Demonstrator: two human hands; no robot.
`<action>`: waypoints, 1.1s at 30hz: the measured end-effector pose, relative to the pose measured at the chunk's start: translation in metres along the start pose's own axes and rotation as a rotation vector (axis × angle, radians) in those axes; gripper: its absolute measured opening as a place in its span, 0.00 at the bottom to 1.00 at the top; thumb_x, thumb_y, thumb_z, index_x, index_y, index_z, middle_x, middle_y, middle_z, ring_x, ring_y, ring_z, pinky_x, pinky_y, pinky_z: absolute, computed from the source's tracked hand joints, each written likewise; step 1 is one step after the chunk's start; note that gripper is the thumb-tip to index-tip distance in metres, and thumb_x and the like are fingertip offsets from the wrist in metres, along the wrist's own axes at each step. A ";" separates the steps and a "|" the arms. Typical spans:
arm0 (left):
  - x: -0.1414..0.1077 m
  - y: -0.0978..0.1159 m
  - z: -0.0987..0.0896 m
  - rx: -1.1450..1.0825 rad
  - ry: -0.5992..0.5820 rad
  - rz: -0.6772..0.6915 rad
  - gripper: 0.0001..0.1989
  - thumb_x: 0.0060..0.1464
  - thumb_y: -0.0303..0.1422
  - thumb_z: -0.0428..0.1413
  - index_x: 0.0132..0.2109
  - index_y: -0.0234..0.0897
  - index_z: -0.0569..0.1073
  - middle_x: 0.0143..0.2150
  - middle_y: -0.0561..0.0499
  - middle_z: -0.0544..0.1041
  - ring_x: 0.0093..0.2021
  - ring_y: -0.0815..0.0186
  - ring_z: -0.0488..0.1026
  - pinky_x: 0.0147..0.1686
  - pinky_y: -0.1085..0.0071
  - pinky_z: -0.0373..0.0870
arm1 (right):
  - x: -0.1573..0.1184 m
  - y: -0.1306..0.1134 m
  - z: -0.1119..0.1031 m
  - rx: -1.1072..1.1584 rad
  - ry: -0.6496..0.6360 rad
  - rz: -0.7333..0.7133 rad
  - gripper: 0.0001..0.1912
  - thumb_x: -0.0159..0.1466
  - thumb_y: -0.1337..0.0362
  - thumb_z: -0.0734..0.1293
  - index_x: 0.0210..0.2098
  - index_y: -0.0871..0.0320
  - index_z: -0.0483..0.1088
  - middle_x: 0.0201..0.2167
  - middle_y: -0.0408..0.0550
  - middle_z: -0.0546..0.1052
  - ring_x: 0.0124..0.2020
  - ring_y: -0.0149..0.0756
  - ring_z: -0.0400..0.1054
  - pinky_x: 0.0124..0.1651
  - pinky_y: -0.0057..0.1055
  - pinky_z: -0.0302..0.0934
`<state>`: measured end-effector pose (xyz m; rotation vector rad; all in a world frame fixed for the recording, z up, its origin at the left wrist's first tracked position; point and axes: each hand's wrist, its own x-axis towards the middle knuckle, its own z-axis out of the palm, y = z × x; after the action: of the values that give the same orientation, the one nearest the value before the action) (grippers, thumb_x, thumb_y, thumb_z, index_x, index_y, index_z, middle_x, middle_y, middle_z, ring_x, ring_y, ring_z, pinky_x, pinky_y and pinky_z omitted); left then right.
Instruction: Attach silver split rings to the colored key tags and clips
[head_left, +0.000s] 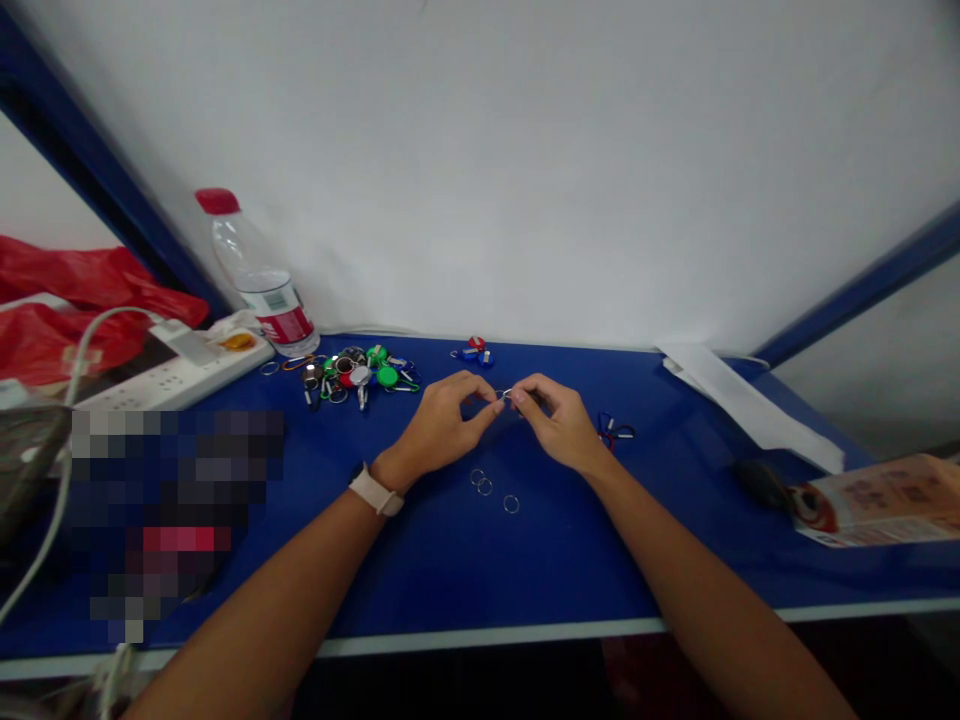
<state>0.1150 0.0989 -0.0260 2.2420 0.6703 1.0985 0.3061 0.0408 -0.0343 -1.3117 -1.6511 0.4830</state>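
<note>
My left hand (454, 418) and my right hand (556, 422) meet above the middle of the blue table, both closed in a pinch. Between the fingertips shows a small metal key ring (503, 393), held from both sides. Something dark under my right fingers is mostly hidden. Three loose key rings lie nearer me: two overlap, the upper ring (477, 477) and the lower ring (486, 488), while a single ring (511, 504) rests apart. Beyond my hands sit red and blue badge reels (486, 358). Small carabiners (619, 432) lie beside my right wrist, partly covered by it.
A pile of coloured badge reels with carabiners (360, 376) is at the back left, near a plastic bottle (274, 300) and a white power strip (176, 375). On the right are folded white paper (750, 405), a dark object (759, 484) and a printed carton (885, 500).
</note>
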 end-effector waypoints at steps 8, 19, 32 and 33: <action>0.005 -0.011 -0.010 -0.115 0.127 -0.225 0.10 0.63 0.37 0.55 0.35 0.37 0.74 0.33 0.51 0.78 0.36 0.65 0.74 0.39 0.67 0.70 | 0.002 0.001 -0.005 0.059 0.043 0.037 0.16 0.71 0.52 0.63 0.34 0.57 0.70 0.28 0.44 0.72 0.30 0.33 0.66 0.35 0.33 0.59; 0.010 -0.032 -0.019 -0.117 0.360 -0.388 0.10 0.61 0.38 0.56 0.34 0.38 0.71 0.31 0.51 0.75 0.32 0.66 0.71 0.35 0.67 0.68 | 0.003 0.007 -0.011 0.063 0.108 0.030 0.14 0.70 0.55 0.63 0.32 0.56 0.69 0.26 0.43 0.70 0.26 0.32 0.62 0.31 0.32 0.56; 0.010 -0.027 -0.019 -0.084 0.284 -0.381 0.08 0.60 0.36 0.55 0.34 0.38 0.75 0.33 0.51 0.76 0.34 0.65 0.72 0.38 0.66 0.67 | 0.004 0.003 -0.010 0.012 0.087 0.023 0.12 0.70 0.57 0.63 0.33 0.56 0.70 0.26 0.43 0.71 0.27 0.32 0.63 0.32 0.32 0.57; 0.010 -0.027 -0.019 -0.091 0.291 -0.375 0.08 0.60 0.36 0.55 0.34 0.38 0.75 0.32 0.51 0.76 0.34 0.65 0.72 0.37 0.66 0.67 | 0.004 0.003 -0.010 0.006 0.087 0.023 0.12 0.69 0.57 0.63 0.32 0.56 0.70 0.26 0.43 0.71 0.27 0.32 0.63 0.32 0.32 0.56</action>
<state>0.0996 0.1295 -0.0290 1.7984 1.0859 1.2393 0.3161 0.0429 -0.0299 -1.3301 -1.5637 0.4376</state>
